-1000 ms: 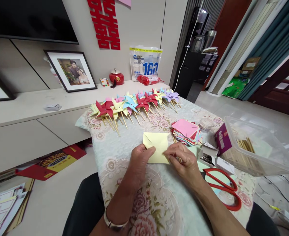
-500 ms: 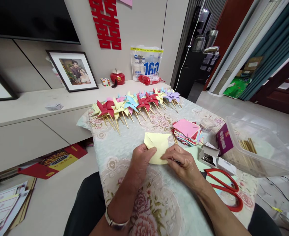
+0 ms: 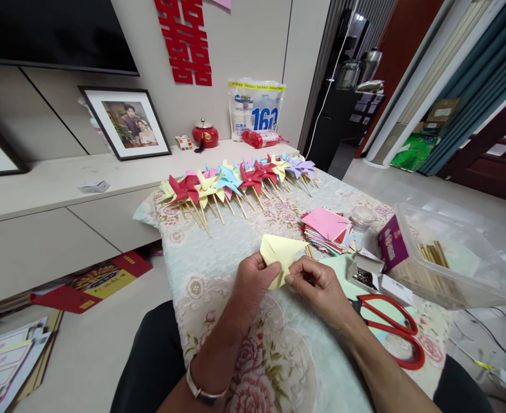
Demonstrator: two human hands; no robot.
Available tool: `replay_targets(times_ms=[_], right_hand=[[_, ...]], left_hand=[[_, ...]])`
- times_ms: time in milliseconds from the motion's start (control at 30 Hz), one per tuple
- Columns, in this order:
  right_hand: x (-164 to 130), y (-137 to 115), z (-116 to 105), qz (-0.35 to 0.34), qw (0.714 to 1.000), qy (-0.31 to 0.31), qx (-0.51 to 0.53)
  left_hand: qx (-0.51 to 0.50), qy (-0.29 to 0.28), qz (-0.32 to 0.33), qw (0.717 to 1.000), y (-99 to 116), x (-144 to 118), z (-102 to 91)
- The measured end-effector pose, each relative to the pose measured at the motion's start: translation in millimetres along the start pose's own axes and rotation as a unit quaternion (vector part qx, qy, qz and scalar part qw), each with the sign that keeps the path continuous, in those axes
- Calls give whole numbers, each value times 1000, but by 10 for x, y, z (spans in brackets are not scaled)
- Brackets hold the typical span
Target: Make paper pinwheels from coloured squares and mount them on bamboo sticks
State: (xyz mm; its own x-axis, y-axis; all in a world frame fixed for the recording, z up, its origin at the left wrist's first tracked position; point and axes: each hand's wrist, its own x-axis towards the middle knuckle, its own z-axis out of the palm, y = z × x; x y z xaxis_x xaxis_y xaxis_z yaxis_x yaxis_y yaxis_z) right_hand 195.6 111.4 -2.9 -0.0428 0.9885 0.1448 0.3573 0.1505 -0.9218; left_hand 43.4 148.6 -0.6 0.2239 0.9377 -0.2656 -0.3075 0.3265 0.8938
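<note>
A pale yellow paper sheet with slits is held above the flowered tablecloth. My left hand grips its left side, thumb lying across the front. At the lower right, my right hand pinches part of the same sheet, with its fingers bent inward. Just beyond and to the right lies a stack of coloured paper squares, pink on top. Red-handled scissors rest by my right forearm, their blades partly hidden. A small open box of metal fasteners stands behind them.
Rows of finished paper pinwheels on sticks lie along the table's far side. A clear plastic bin holding sticks is at the right edge. A round clear container sits beside the stack. The white cabinet borders the table.
The yellow sheet has shifted slightly to the right and turned, and its lower right part is now gathered inward. Both hands have drawn closer together.
</note>
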Motion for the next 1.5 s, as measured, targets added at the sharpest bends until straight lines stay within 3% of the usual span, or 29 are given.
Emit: replay_targets(times_ms=[267,900,1300,1367,1500], right_hand=[[11,19,51,72,996,26,41],[21,-25,65,83,994,54,37],[11,-21,56,64,996,44,43],[0,-27,23,41,995,70,63],[4,-5,-96,-16,970,194,143]], left_hand=[[-12,-17,1,1000,-22,-3,21],[-26,-35,2,999,14,-33,62],[41,-23,-2,999,-22,9,16],[32,-31,-13,999,2,6,-1],[1,-67,-40,997,71,-29,-36]])
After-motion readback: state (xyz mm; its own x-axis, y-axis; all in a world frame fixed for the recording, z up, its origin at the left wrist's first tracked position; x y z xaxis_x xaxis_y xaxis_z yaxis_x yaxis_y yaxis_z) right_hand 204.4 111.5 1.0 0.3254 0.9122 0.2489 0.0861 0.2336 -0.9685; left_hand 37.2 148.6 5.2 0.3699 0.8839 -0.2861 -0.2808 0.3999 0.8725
